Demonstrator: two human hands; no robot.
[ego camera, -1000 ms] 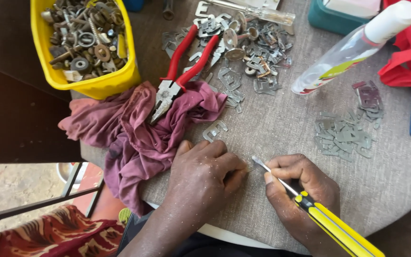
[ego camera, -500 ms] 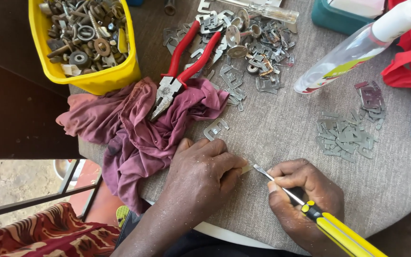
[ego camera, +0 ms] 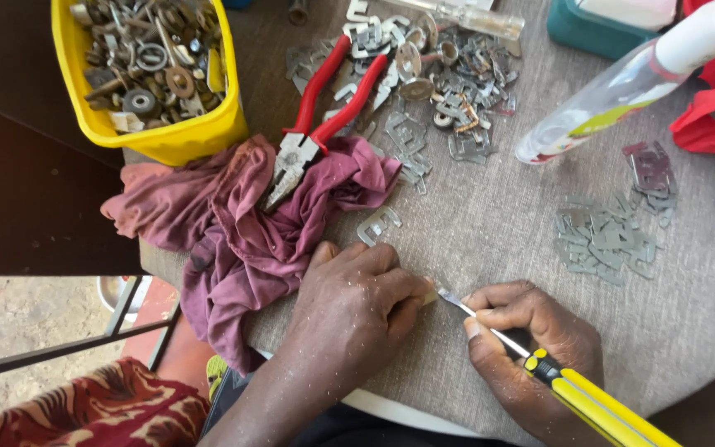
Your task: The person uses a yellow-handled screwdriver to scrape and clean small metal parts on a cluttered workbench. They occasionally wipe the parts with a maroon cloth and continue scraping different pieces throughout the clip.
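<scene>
Left hand [ego camera: 357, 302] pressed down just right of the crumpled maroon cloth [ego camera: 242, 223], fingers bunched, pinching a small flat metal piece [ego camera: 429, 291]. Right hand [ego camera: 531, 348] further right, fingers wrapped round a yellow-handled screwdriver [ego camera: 556, 377]. Risk: tip skidding off the piece into the left fingertips.

Setting: small repair or metalwork bench, informal workshop, likely semi-outdoor. Evidence: round grey table [ego camera: 498, 240] strewn with loose metal parts. Far left, yellow tub [ego camera: 167, 136] full of washers, nuts and rusty hardware. Red-handled pliers [ego camera: 316, 124] lie on a maroon rag [ego camera: 233, 240]. Far centre, heap of small metal clips [ego camera: 448, 74]; right, a flatter pile of stamped plates [ego camera: 606, 236]. Clear spray bottle [ego camera: 614, 87] far right. Near left, bare dusty ground [ego camera: 35, 314] shows past a metal rail.
</scene>
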